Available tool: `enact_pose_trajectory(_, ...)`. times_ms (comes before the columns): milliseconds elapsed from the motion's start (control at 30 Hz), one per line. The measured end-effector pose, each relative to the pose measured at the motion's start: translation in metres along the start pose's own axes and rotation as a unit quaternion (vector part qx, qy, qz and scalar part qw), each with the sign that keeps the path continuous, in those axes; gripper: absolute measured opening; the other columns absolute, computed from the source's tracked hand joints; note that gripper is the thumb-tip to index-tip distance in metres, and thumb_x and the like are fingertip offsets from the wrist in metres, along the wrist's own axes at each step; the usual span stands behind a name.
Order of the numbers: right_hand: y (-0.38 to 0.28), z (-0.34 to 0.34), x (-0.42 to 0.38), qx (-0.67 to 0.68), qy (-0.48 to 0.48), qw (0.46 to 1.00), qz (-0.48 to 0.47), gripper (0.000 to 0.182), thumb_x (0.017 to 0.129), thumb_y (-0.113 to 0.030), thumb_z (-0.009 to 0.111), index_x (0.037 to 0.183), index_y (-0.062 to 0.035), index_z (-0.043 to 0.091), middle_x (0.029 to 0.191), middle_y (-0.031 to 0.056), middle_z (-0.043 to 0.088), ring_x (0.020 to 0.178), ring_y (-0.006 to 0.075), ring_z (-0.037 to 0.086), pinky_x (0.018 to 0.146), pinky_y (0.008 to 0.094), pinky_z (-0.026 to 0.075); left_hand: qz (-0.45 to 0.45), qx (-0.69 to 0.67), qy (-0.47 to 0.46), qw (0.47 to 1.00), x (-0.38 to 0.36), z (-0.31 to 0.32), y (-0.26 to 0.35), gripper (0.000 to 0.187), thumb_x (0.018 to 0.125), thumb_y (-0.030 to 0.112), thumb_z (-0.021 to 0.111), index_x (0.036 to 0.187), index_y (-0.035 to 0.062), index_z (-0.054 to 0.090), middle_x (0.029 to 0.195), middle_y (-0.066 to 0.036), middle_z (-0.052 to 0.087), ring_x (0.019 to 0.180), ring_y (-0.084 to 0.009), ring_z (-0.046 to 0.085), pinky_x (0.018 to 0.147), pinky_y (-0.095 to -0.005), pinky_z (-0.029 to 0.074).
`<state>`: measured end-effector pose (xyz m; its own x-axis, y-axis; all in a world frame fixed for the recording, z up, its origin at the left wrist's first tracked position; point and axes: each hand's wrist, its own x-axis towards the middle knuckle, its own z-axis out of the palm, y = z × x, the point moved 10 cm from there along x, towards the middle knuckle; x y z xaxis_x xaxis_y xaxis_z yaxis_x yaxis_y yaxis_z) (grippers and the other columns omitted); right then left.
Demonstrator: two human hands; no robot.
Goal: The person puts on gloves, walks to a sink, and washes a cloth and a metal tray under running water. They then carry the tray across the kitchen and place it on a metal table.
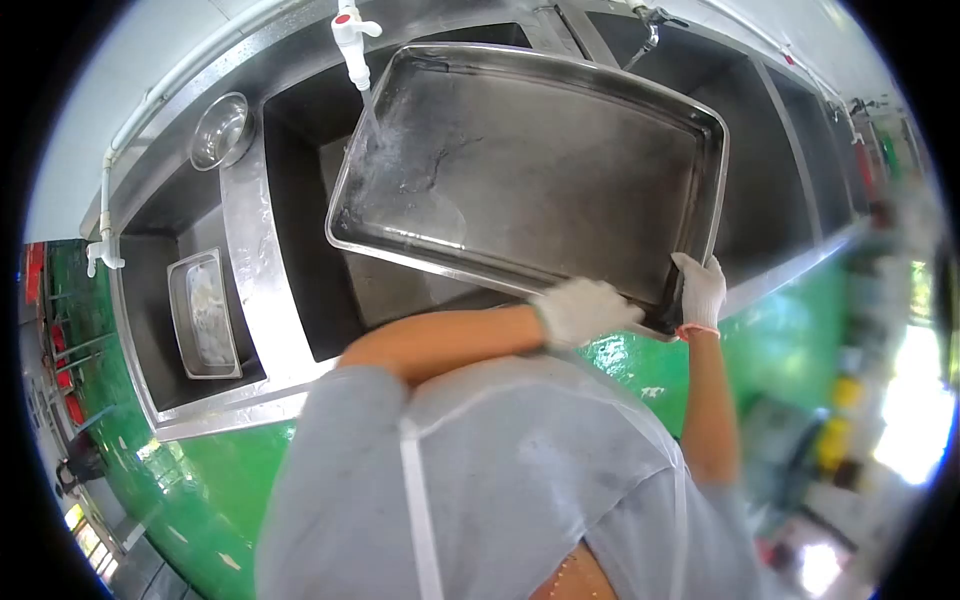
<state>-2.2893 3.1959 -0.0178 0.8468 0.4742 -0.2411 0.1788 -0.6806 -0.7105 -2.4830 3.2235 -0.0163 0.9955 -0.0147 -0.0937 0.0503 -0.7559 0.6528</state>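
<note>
A large rectangular stainless-steel tray (560, 170) lies tilted across the sink basins, its near right corner towards me. My right hand (703, 290), in a pale glove, grips the tray's right rim by that corner, thumb on the inner side. My left hand (585, 312), also gloved, reaches across and presses on the near rim and inside edge of the tray. Its fingers are curled and slightly blurred; whatever may be under them is hidden. From a white tap (352, 45) with a red dot, water runs onto the tray's far left part.
A metal bowl (221, 131) sits on the divider left of the tray. In the left basin stands a rectangular steel pan (206, 314) with whitish contents. Another tap (648, 38) juts over the basins behind. Green floor (190, 490) borders the sink's front edge.
</note>
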Motion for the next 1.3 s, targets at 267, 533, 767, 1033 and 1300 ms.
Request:
enact_pose_trajectory(267, -0.008, 0.004, 0.007, 0.011, -0.032, 0.999, -0.029, 0.033, 0.082, -0.022, 0.071, 0.105, 0.0016, 0.069, 0.096, 0.0145, 0.071, 0.089, 0.0187, 0.064, 0.083, 0.0332, 0.048, -0.204, 0.190, 0.123, 0.952, -0.258, -0.044, -0.189, 0.021, 0.090, 0.015, 0.047, 0.104, 0.0092, 0.062, 0.102, -0.016, 0.064, 0.098, -0.0318, 0.060, 0.084, -0.0438, 0.048)
enact_pose_trajectory(533, -0.025, 0.020, 0.031, -0.097, -0.022, 0.992, -0.079, 0.047, 0.081, -0.046, 0.064, 0.094, -0.0005, 0.062, 0.098, 0.0272, 0.066, 0.098, 0.0451, 0.061, 0.086, 0.0457, 0.047, -0.166, -0.039, 0.030, 0.985, -0.074, -0.011, -0.067, 0.049, 0.086, 0.026, 0.061, 0.127, 0.0027, 0.051, 0.103, -0.019, 0.062, 0.096, -0.0351, 0.061, 0.084, -0.0480, 0.048)
enact_pose_trajectory(767, -0.055, 0.026, 0.016, -0.107, -0.064, 0.990, -0.070, 0.042, 0.082, -0.042, 0.062, 0.096, -0.0023, 0.063, 0.094, 0.0278, 0.065, 0.095, 0.0458, 0.061, 0.082, 0.0468, 0.048, 0.083, -0.203, 0.167, 0.961, 0.026, -0.028, -0.011, 0.052, 0.092, 0.015, 0.054, 0.139, -0.0040, 0.041, 0.138, -0.026, 0.047, 0.130, -0.0391, 0.046, 0.111, -0.0452, 0.035)
enact_pose_trajectory(1033, -0.086, 0.040, -0.008, -0.133, -0.048, 0.956, -0.258, 0.019, 0.086, -0.021, 0.061, 0.096, -0.0047, 0.063, 0.093, 0.0236, 0.067, 0.092, 0.0450, 0.063, 0.078, 0.0500, 0.050, -0.031, -0.303, 0.426, 0.852, 0.074, -0.124, -0.053, 0.069, 0.095, 0.015, 0.057, 0.150, -0.0058, 0.021, 0.158, -0.029, 0.014, 0.148, -0.0415, 0.011, 0.121, -0.0425, 0.013)
enact_pose_trajectory(1300, -0.116, 0.023, -0.049, -0.114, -0.128, 0.981, -0.094, 0.016, 0.081, -0.016, 0.060, 0.088, -0.0020, 0.058, 0.085, 0.0262, 0.062, 0.085, 0.0454, 0.061, 0.076, 0.0473, 0.047, -0.176, 0.170, 0.500, 0.831, 0.109, -0.309, -0.114, 0.047, 0.087, 0.021, 0.057, 0.128, -0.0003, 0.048, 0.140, -0.020, 0.040, 0.131, -0.0388, 0.036, 0.106, -0.0584, 0.030)
